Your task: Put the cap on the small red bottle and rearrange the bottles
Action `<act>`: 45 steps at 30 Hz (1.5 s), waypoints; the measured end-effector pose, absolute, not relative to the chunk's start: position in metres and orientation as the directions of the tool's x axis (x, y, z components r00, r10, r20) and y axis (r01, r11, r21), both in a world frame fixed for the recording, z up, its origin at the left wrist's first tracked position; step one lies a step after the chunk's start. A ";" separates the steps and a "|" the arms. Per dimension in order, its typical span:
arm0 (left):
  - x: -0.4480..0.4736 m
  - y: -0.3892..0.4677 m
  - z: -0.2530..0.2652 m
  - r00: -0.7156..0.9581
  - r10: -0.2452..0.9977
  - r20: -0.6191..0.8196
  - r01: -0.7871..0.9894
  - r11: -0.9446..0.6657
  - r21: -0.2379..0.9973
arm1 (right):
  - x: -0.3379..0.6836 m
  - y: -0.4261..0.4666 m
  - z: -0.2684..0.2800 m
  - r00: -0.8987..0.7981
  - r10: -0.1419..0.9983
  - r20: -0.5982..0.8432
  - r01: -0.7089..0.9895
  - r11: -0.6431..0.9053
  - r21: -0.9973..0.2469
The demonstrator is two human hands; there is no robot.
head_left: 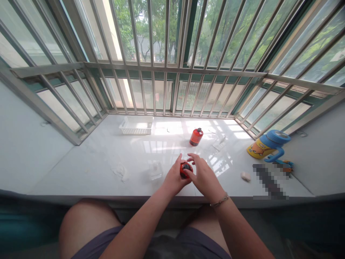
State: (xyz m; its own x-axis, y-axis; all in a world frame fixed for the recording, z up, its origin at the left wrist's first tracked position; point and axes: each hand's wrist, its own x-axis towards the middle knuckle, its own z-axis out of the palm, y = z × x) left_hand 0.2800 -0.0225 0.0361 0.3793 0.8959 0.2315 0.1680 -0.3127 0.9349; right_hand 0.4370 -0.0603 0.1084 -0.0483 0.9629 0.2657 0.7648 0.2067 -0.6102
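A small red bottle with a black top (186,170) stands near the front edge of the white ledge, seen from above. My left hand (173,176) is wrapped around its left side. Over its right side is my right hand (204,173), with fingers curved and apart and the thumb at the black top. Whether that thumb presses on the top I cannot tell. Farther back, a second red bottle with a black cap (196,137) stands upright. To the left of my hands lies a small clear plastic box (156,171).
A white perforated basket (136,126) sits by the barred window. Crumpled clear plastic (219,144) lies right of the far bottle, a whitish wrapper (120,172) at left. Toward the right are a yellow-and-blue mug (261,148), a pale lump (245,176) and a blurred-out dark object (270,181).
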 end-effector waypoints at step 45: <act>0.180 -0.018 0.009 -0.241 0.946 0.218 0.477 -0.080 0.875 | 0.401 -0.062 0.014 0.206 0.852 0.482 0.328 0.404 -0.854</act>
